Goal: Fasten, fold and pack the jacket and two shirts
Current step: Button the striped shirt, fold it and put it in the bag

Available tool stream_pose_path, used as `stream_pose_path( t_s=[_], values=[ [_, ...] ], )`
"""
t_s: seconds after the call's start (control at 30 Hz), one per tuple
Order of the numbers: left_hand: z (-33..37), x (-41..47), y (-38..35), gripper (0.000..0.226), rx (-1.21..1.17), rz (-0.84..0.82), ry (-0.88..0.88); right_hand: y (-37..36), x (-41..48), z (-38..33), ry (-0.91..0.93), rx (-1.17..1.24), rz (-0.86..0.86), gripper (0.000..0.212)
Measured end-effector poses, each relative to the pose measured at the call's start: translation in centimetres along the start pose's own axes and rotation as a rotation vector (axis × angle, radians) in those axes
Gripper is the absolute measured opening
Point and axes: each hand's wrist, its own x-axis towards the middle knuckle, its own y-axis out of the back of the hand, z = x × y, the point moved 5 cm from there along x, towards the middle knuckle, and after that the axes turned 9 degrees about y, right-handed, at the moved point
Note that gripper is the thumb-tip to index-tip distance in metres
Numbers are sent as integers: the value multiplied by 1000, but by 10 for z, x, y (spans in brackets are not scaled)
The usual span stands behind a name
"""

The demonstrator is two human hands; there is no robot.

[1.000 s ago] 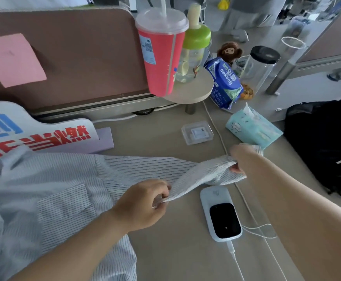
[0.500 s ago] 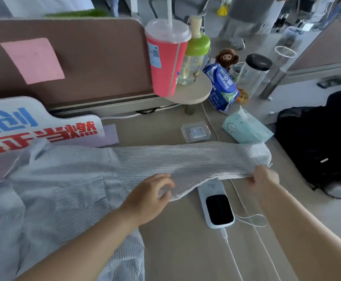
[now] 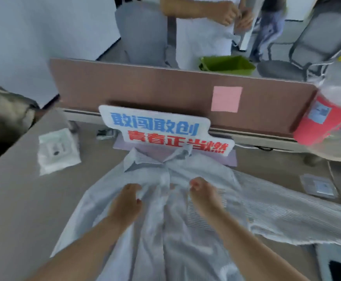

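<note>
At frame centre, my left hand (image 3: 128,201) and right hand (image 3: 203,196) reach forward, both pinching the striped shirt (image 3: 165,236) at its front. It lies flat on the desk (image 3: 24,199), collar toward frame top, long axis vertical.

The shirt (image 3: 171,236) is thin, finely striped cloth, matt and creased; the counter (image 3: 34,199) under it looks smooth and matt; behind the shirt, the sign (image 3: 155,126) is smooth printed board

Your shirt (image 3: 166,240) lies on the desk (image 3: 24,209). Sign (image 3: 161,131) behind its collar, partition (image 3: 145,88) behind that. Packet (image 3: 58,151) to your left.
</note>
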Motion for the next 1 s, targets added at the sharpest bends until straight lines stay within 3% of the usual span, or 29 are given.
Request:
stream_pose_path(
  t_s=[0.13,0.23,0.3,0.37,0.4,0.47,0.57,0.73,0.8,0.9,1.0],
  values=[
    [-120,3,55,47,34,96,248,-102,-2,-93,174,-5,-196,26],
    [-188,-2,81,29,90,88,406,-171,4,-119,201,4,-271,41],
    [-218,-4,82,34,-70,-79,453,-202,9,-123,174,-63,-288,48],
    [-231,-9,74,40,-349,-338,491,-221,14,-124,177,-214,-255,51],
    [-231,-13,68,39,-373,-498,472,-226,15,-127,188,-298,-232,51],
    [-226,-23,58,30,-250,-742,386,-233,19,-133,191,-408,-196,51],
    [-230,-24,55,35,-135,-770,329,-239,27,-141,167,-454,-192,56],
    [-248,-14,96,27,-980,-838,572,-236,39,-135,199,-491,-213,61],
    [-265,-21,113,42,-1075,-959,621,-234,42,-133,201,-488,-223,63],
    [-297,-34,129,84,-923,-1075,628,-234,46,-133,177,-484,-238,65],
    [-317,-38,154,89,-800,-1105,599,-235,46,-135,165,-502,-275,66]
  ],
)
